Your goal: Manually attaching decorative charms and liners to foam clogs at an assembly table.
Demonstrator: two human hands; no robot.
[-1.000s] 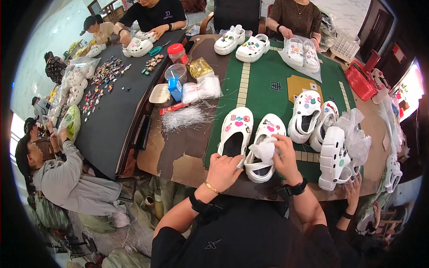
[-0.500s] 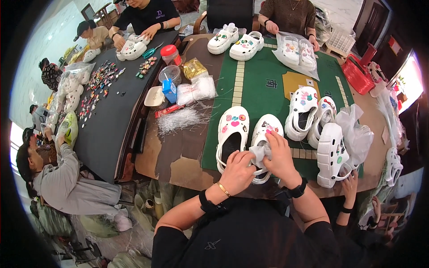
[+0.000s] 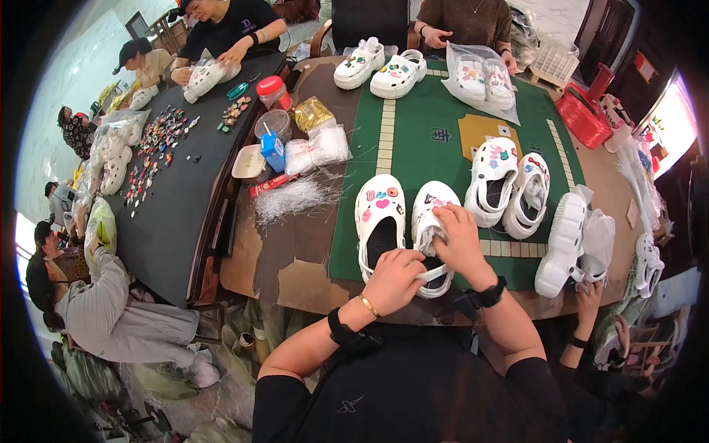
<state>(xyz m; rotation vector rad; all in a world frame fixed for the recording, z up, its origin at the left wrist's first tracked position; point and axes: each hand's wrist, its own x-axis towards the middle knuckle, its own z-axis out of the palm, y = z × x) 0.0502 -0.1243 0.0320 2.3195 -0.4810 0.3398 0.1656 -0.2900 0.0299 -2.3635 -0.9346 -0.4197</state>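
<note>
With both hands already clenched on the right clog (image 3: pixel 432 221) at the near counter edge, left hand (image 3: pixel 391 277) on its strap, right hand (image 3: pixel 458 240) on the upper, keep it flat beside its left mate (image 3: pixel 379 221) while you press.

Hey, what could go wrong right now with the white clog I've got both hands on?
The right-hand clog lies close to the table edge nearest you, so a firm push from the left hand or right hand might slide it off. It also sits right beside the left-hand clog, whose coloured charms a nudge could knock askew. The loose clear plastic strands nearby could snag.
</note>
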